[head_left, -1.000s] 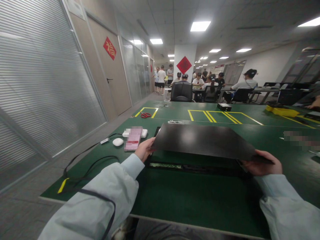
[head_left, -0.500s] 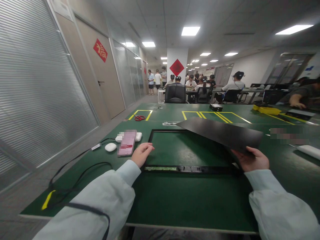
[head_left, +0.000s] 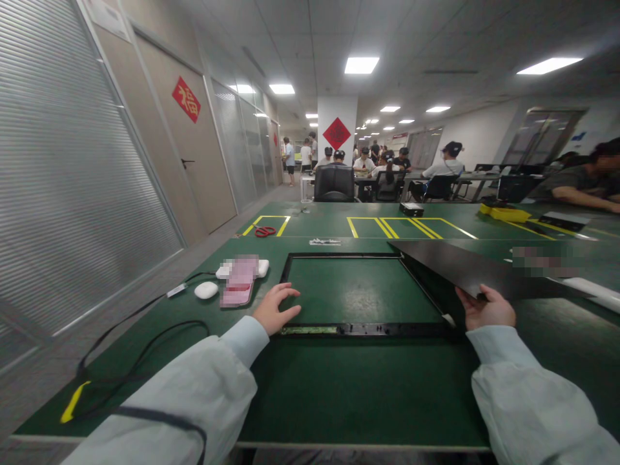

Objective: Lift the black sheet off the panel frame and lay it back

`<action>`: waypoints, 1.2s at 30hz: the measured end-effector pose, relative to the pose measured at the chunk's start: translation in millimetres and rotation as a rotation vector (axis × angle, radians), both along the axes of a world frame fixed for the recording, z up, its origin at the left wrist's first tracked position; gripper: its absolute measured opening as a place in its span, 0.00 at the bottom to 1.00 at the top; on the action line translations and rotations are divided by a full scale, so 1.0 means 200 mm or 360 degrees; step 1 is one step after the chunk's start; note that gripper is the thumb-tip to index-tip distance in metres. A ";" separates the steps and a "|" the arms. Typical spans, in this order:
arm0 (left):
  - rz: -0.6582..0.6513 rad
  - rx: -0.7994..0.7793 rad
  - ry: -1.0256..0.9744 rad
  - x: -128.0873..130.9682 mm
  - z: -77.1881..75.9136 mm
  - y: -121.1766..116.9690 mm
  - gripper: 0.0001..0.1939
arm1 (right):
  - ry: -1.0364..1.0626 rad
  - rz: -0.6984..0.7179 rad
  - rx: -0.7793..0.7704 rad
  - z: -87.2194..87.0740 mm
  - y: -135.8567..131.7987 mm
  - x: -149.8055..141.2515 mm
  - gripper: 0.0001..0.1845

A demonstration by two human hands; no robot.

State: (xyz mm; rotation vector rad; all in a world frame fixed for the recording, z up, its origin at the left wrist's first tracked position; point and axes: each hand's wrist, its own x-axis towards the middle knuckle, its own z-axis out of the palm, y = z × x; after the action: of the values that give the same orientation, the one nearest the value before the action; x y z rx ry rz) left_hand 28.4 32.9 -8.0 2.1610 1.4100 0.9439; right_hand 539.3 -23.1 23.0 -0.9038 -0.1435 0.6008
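A thin dark panel (head_left: 465, 265) is gripped at its near edge by my right hand (head_left: 488, 309). It is tilted above the table, to the right of a black rectangular frame (head_left: 387, 330), and covers part of the table there. The frame lies flat, with a green strip like a circuit board (head_left: 310, 330) along its near side and green tabletop showing through its middle. My left hand (head_left: 277, 309) is at the frame's left side, fingers spread and holding nothing. A small white piece (head_left: 448, 319) is at the frame's near right corner.
Left of the frame lie a pink phone (head_left: 239, 284), a white rounded case (head_left: 206, 290) and black cables (head_left: 145, 349). Red-handled scissors (head_left: 265, 231), a small black box (head_left: 411, 210) and a yellow tray (head_left: 506, 213) sit farther back. A person leans at the far right.
My right hand has swung the panel to the right, off the frame, uncovering its right side. The fingers of my left hand have spread apart.
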 end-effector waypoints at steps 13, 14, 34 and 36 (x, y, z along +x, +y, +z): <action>-0.0050 -0.0008 0.0103 0.00 -0.03 0.01 0.22 | 0.0134 -0.0021 -0.0389 0.03 -0.01 -0.06 0.07; -0.0052 -0.0001 0.0112 0.00 -0.04 0.01 0.22 | 0.0138 -0.0050 -0.0414 0.03 0.00 -0.05 0.08; -0.0067 0.0014 0.0093 -0.01 -0.03 0.02 0.19 | -0.0049 -0.0152 -0.0518 -0.06 0.02 -0.01 0.19; -0.0066 0.0015 0.0102 -0.01 -0.03 0.02 0.19 | -0.0065 -0.0138 -0.0514 -0.06 0.02 -0.01 0.20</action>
State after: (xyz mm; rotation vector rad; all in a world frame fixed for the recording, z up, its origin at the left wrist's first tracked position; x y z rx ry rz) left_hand 27.0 36.2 -14.9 2.2375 1.3867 0.8752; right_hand 536.7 -18.6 10.4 -1.2291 -0.0436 0.5330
